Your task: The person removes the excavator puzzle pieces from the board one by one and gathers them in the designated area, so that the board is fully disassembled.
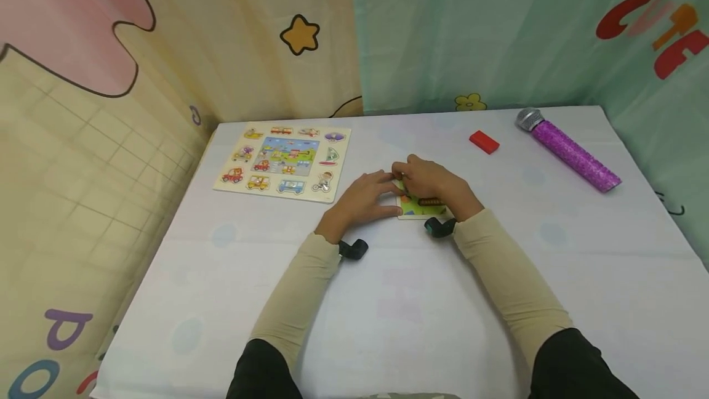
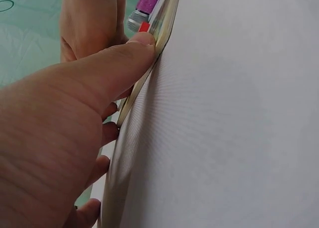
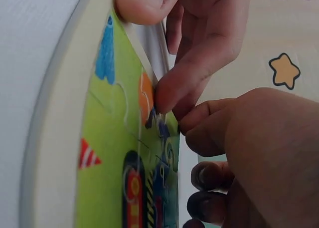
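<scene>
Head cam: flat, pale-bordered green jigsaw puzzle point(image 1: 413, 207) on the white counter point(image 1: 399, 306), left hand point(image 1: 362, 197) relaxed at its left side, right hand point(image 1: 428, 178) curled over it, can't tell if pinching. Left wrist: left thumb point(image 2: 124, 63) on its edge. Right wrist: left index finger point(image 3: 192, 73) touches it.

Green-printed puzzle point(image 3: 112, 133); red block point(image 1: 484, 141); glittery purple microphone point(image 1: 576, 156); white tablecloth point(image 1: 399, 288).

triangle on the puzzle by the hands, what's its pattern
The triangle on the puzzle is striped red and white, clearest in the right wrist view.
</scene>
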Demonstrator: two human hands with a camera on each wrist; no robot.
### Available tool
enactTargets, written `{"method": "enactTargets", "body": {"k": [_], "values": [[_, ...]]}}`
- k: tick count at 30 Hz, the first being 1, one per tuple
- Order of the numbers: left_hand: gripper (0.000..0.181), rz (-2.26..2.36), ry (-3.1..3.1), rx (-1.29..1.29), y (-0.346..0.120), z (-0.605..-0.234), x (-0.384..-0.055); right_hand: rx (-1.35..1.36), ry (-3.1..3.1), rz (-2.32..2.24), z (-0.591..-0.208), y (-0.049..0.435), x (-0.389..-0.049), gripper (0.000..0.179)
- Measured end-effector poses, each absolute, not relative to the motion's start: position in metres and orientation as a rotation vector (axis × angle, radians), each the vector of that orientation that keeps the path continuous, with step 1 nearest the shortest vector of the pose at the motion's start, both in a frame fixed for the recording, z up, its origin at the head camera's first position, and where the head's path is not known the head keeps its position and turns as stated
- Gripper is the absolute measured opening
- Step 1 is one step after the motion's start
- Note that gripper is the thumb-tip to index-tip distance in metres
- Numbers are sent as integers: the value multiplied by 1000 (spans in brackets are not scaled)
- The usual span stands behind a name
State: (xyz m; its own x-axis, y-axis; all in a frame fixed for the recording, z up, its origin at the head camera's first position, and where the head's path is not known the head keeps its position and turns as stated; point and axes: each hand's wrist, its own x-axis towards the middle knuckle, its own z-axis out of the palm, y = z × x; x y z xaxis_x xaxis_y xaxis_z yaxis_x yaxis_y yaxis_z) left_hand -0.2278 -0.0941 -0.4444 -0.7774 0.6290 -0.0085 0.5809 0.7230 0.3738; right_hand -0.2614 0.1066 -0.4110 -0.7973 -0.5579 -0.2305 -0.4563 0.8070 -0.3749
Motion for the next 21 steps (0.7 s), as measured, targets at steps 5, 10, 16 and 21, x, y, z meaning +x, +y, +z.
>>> {"method": "enactTargets", "body": {"k": [5,10,16,21], "values": [[43,543,2794,991,-93,-444,-227,-786,2678,-468,-411,110,-264,23],[42,543,2797,991,-93,-442,-227,-881,2695,-506,-412,112,-266,20],[44,546,2784,969,-92,-442,-227,-957,2648,-632,-419,121,-270,20],[45,527,2791,956,-92,-443,-227,-888,2602,-702,-424,127,-270,29]]}}
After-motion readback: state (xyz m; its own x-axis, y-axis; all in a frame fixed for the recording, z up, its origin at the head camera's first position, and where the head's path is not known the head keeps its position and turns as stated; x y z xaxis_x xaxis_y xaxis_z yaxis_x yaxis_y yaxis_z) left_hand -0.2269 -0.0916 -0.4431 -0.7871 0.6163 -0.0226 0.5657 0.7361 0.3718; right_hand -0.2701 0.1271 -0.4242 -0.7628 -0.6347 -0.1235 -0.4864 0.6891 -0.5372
